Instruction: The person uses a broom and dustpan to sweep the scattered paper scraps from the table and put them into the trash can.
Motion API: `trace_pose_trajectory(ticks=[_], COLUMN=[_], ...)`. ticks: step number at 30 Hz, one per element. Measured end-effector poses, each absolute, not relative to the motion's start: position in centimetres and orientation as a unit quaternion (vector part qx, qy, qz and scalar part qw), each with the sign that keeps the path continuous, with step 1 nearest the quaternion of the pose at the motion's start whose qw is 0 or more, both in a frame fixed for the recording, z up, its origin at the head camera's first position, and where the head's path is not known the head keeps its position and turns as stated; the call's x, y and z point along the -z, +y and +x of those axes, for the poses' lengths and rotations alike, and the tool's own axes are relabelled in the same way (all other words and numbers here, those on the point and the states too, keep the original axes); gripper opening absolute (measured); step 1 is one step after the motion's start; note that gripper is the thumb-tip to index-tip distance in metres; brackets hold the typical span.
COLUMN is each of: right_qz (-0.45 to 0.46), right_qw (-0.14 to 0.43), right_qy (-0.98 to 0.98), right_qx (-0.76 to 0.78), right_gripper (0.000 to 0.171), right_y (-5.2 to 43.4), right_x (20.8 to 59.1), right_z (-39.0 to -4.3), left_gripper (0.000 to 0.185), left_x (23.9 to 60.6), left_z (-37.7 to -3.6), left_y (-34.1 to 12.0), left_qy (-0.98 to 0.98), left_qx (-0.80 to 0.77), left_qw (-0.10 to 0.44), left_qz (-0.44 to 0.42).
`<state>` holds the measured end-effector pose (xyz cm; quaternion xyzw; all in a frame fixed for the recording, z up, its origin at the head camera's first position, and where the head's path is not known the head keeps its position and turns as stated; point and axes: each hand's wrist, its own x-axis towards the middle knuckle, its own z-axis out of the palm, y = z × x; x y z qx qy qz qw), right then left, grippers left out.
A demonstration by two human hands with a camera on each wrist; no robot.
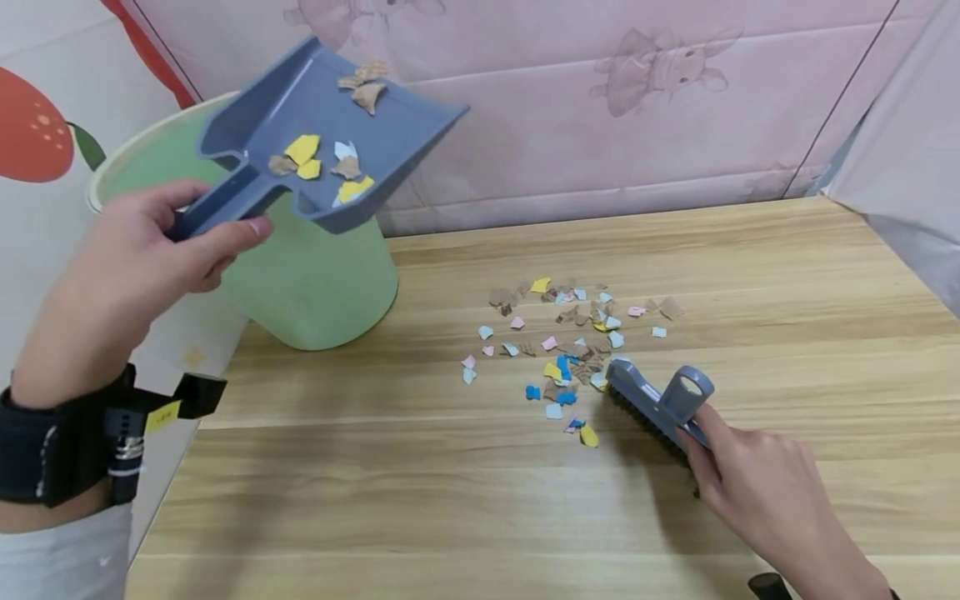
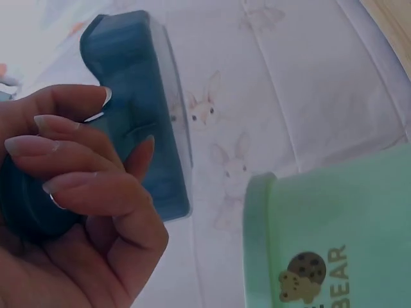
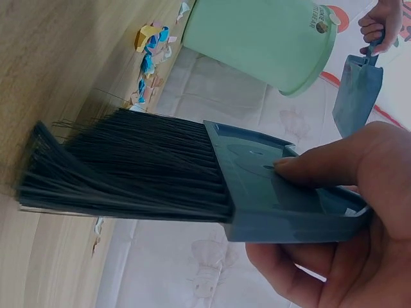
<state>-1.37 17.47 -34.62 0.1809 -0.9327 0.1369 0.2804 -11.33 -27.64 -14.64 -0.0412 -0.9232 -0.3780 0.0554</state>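
Note:
My left hand (image 1: pixel 142 250) grips the handle of a blue dustpan (image 1: pixel 322 125), held tilted above the green bin (image 1: pixel 330 283). Yellow, brown and white paper scraps (image 1: pixel 322 162) lie inside the pan. The left wrist view shows my fingers (image 2: pixel 70 160) curled round the dustpan (image 2: pixel 144 109), with the bin (image 2: pixel 334 237) below. My right hand (image 1: pixel 757 483) holds a blue hand brush (image 1: pixel 656 408), bristles down on the wooden table (image 1: pixel 450 483) beside a scatter of coloured paper scraps (image 1: pixel 570 342). In the right wrist view the brush (image 3: pixel 192 173) has its bristles pressed on the wood and bent.
The green bin stands at the table's back left corner, against a pink rabbit-print cloth (image 1: pixel 600 100). The table's left edge runs close by my left wrist. A grey cloth (image 1: pixel 907 167) hangs at the back right.

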Motion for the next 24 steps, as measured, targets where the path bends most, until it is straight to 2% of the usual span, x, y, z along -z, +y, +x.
trace_pose_trajectory(ticks=[4,8,13,17,24], right_qz=[0.181,0.184,0.188,0.186,0.188], right_qw=[0.275,0.278,0.277,0.272,0.274], right_qy=[-0.934,-0.933,-0.933,-0.935,-0.934], right_qx=[-0.138,-0.135,-0.133,-0.134,-0.132], right_gripper=[0.060,0.058,0.057,0.059,0.058], right_y=[17.5,17.4,17.2,17.2,17.3], right_x=[34.6,34.6,34.6,34.6,34.5], right_z=[-1.2,-1.3,-1.3,-1.3,-1.3], left_gripper=[0.037,0.025,0.019,0.021,0.024], left_x=[14.3,14.8,15.5,15.8,15.8], left_z=[-12.1,-12.9,-14.3,-15.1,-15.3], left_y=[-28.1,-28.5,-29.3,-30.3,-30.5], left_qy=[-0.889,-0.786,-0.539,-0.336,-0.161], left_qx=[0.452,0.613,0.833,0.925,0.970], left_qw=[0.055,0.031,-0.087,-0.163,-0.172], left_qz=[-0.047,-0.074,-0.086,-0.066,-0.059])
